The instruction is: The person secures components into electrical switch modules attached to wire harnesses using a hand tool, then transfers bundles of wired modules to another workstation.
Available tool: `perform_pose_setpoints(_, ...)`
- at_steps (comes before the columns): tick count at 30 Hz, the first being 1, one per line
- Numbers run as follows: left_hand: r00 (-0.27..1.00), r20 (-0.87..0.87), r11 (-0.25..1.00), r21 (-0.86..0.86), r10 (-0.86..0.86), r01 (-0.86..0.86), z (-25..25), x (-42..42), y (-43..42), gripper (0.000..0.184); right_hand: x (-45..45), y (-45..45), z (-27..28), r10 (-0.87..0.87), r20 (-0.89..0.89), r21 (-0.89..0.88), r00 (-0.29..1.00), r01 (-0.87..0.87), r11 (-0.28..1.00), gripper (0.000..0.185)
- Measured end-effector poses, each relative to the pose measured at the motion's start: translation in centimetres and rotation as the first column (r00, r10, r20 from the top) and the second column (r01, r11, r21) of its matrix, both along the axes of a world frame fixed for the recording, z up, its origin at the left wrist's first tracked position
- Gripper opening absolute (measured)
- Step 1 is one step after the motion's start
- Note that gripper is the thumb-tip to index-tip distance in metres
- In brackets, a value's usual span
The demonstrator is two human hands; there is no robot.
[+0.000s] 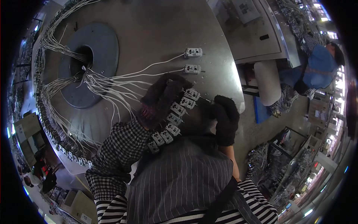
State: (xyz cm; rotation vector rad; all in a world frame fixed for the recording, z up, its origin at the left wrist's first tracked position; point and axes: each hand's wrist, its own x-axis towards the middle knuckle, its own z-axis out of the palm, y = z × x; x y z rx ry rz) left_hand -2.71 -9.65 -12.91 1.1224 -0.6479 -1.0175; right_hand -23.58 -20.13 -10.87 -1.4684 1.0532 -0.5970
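Observation:
My left hand [164, 95], in a dark knit glove, is closed on a small grey metal unit [191, 94] with a white cable. A row of similar metal units [174, 118] curves down from it toward my apron. My right hand [226, 121], also gloved, is closed with its fingertips at a thin metal rod [206, 99] that points at the held unit. Whether the rod belongs to the unit or is a separate tool, I cannot tell. Two more cabled units, an upper one [193, 52] and a lower one [192, 69], lie just beyond my left hand.
White cables [97, 83] gather at a grey ring [112, 46] with a central hole in the round metal table [156, 26]. Many units line the table's left rim. At right are a co-worker in blue [319, 67], a cabinet [257, 41] and racks of cables [261, 160].

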Motion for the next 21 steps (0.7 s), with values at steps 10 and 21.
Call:
perform_pose_setpoints(10, 0.992, -0.124, 0.999, 0.04, 0.023, -0.019, 0.6, -0.1, -0.1, 0.039, 0.4, 0.6, 1.5, -0.053, -0.074, 0.206, 0.996, 0.068, 0.976, 0.023)
perform_pose_setpoints(21, 0.997, -0.051, 0.998, 0.035, -0.053, 0.055, 1.6, -0.3, 0.5, 0.037, -0.1, 0.5, -0.4, 0.058, -0.055, 0.055, 0.997, -0.055, 0.997, 0.027)
